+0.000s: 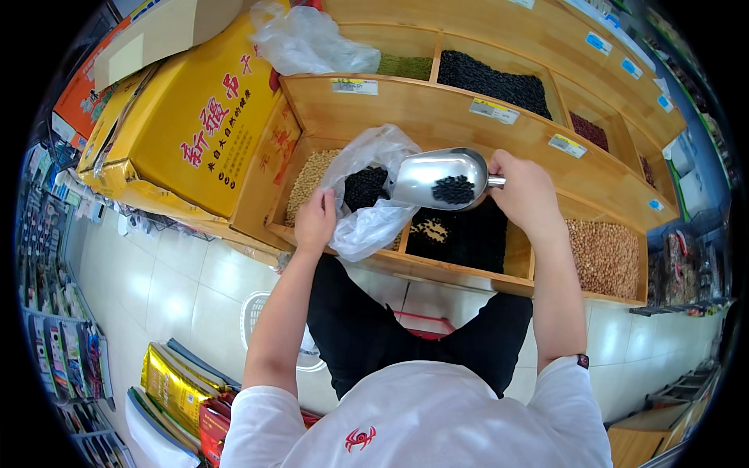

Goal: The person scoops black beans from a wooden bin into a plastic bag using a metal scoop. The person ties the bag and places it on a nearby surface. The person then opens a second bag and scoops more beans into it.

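My left hand (316, 221) grips the edge of a clear plastic bag (374, 231), which is held spread over the front left compartment. Black beans (364, 188) lie inside the bag. In my right hand (524, 190) is the handle of a shiny metal scoop (443, 165), its mouth at the bag's opening. A small heap of black beans (453, 190) rests in the scoop near its back end. Below the scoop, a front compartment holds fine black grains (465, 243), with a pale patch showing through them.
The wooden bin (418, 120) has stepped compartments. Soybeans (307, 178), peanuts (603, 257), mung beans (404, 66), black beans (491, 79) and red beans (590, 131) fill some. Another plastic bag (319, 44) lies at the upper left. A yellow carton (187, 123) borders the bin. A white basket (253, 313) stands on the floor.
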### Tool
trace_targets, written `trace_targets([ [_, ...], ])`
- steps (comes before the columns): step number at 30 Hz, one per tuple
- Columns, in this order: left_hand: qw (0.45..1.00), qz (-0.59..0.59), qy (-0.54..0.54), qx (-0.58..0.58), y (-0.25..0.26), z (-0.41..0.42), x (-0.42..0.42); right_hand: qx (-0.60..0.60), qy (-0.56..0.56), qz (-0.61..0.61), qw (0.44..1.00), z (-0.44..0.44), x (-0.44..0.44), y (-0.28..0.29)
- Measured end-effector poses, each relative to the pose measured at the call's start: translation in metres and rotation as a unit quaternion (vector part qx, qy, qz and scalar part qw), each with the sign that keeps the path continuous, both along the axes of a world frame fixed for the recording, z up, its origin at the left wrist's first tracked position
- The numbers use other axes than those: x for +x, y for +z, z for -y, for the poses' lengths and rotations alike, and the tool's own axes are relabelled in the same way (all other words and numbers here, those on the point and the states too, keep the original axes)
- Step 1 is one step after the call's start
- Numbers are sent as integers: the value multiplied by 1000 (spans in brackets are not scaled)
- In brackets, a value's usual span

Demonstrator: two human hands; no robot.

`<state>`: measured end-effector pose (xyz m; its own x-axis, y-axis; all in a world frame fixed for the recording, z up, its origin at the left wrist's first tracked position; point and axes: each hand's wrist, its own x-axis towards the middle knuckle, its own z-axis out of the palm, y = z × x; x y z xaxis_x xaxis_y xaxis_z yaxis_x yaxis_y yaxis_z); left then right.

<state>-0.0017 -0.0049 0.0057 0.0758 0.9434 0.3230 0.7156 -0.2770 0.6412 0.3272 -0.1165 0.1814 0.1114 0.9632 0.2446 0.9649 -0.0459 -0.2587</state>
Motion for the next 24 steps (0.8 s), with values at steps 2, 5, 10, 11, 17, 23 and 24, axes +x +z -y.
trace_targets([
  [2, 1000, -8, 1, -5, -1, -1, 1, 4, 4, 12, 1000, -3, -5, 0],
  [5, 1000, -19, 5, -16, 1, -1, 1, 7, 9, 45, 999, -6, -10, 2],
  [10, 1000, -17, 3, -1, -5, -3, -2, 7, 1, 59, 998, -2, -17, 16],
  [11, 1000, -16, 2, 2, -6, -3, -2, 10, 4, 57, 998, -1, -16, 18],
  [17, 1000, -7, 1, -6, -2, -1, -2, -9, -21, -20, 1000, 9, 0, 16],
  [23, 1000, -19, -5, 2, -4, -3, 1, -57, -140, -62, 987, 35, 51, -48],
  [24, 1000, -22, -4, 0, -7, -4, -1, -79, -153, -52, 984, 38, 56, -65],
])
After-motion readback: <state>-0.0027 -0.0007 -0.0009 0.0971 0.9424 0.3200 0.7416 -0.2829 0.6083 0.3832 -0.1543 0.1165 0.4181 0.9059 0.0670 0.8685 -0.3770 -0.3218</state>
